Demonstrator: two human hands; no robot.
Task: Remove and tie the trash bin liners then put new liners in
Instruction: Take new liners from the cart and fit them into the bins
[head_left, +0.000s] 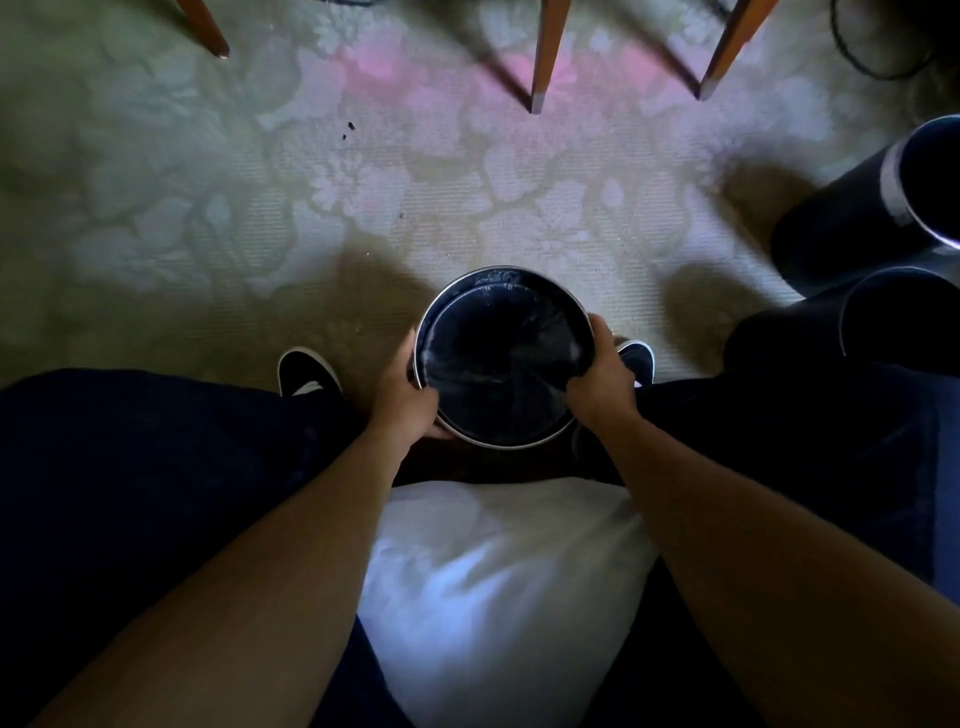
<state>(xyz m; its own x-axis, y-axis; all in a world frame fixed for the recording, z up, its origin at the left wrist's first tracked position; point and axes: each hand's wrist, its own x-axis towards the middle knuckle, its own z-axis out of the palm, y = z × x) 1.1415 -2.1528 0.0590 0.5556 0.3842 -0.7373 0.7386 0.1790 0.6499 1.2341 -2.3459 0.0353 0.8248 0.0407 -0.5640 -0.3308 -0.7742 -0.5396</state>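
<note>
The round black trash bin with a silver metal rim (503, 270) stands on the floor at lower centre of the frame, between the seated person's feet. A glossy, creased black plastic liner (498, 358) lies inside it, reaching up to the rim.

The left hand (410, 400) grips the rim on the left, thumb hooked over the top and the rest wrapped under the edge. The right hand (602, 379) holds the opposite side, its fingers (576, 387) curled over the rim onto the liner. Both bare forearms reach down from the bottom corners.

A black shoe with a white sole (306, 371) sits just left of the bin, and the toe of a second shoe (636, 358) peeks out behind the right hand. Dark trousers (156, 441) fill the lower sides, with bunched white cloth (498, 571) in the lap between them.

At the right edge two more black cylindrical bins crowd close: one with a silver rim (852, 218) in the middle right, another (795, 327) just below it, near the person's right knee.

The pale floral carpet (208, 208) spreads across the upper half, with a few dark specks (350, 126) on it. Three tapered wooden chair legs (545, 62) come down from the top edge, and a black cable (852, 62) loops in the upper right corner.
</note>
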